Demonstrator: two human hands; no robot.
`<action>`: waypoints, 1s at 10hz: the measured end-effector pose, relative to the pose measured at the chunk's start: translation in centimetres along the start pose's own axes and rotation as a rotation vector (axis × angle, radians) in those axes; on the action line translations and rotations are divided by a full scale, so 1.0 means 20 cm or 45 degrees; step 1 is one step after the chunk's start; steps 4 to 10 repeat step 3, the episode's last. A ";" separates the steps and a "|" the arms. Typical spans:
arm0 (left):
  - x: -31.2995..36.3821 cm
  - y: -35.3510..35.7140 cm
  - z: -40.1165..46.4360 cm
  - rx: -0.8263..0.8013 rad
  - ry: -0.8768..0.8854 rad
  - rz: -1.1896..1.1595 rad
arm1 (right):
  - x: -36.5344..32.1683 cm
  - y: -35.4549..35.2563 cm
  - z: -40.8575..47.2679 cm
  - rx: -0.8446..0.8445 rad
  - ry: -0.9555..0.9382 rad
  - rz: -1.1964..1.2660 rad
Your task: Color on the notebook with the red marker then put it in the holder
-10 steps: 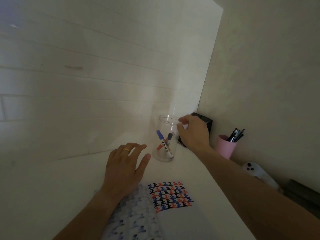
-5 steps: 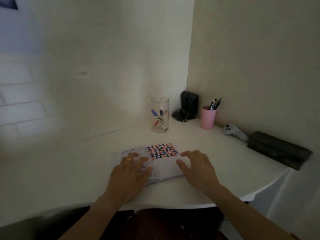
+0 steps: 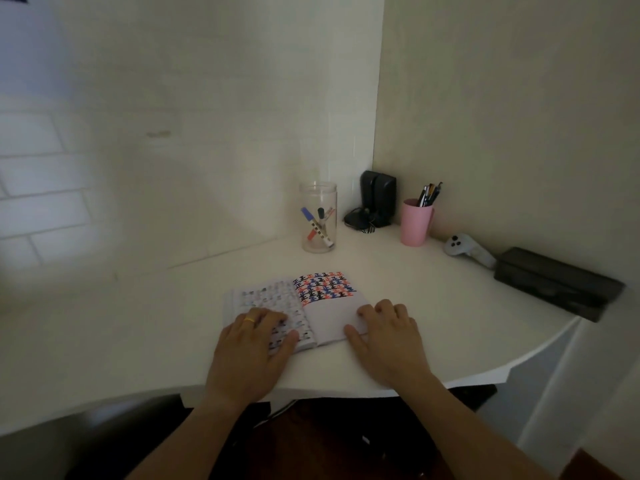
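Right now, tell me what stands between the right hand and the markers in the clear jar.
Nothing visible on the desk. The right hand rests flat on the notebook; bare desk lies between the notebook and the clear jar. The jar's mouth is open, so only its wall surrounds the markers.

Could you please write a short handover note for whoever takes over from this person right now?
Left hand: empty, lying flat on the left page of the open notebook.
Right hand: empty, resting at the notebook's right edge.
Red marker: in the clear jar holder at the back of the desk, with the other markers.
Done: the right page carries a red, blue and black pattern, and the marker is stowed.
Left: nothing evident.
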State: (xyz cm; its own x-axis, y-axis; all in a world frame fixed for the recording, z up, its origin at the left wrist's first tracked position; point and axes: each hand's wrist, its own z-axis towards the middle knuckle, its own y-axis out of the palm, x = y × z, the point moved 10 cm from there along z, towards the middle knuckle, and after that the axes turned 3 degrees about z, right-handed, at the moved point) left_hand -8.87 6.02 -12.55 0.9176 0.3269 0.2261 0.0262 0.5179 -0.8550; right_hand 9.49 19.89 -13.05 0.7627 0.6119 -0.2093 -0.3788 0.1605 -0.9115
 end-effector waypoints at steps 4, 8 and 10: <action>0.00 0.00 0.00 0.014 0.021 -0.012 | 0.04 -0.42 -0.05 0.502 0.223 1.116; 0.00 0.00 0.00 0.014 0.021 -0.012 | 0.04 -0.42 -0.05 0.502 0.223 1.116; 0.00 0.00 0.00 0.014 0.021 -0.012 | 0.04 -0.42 -0.05 0.502 0.223 1.116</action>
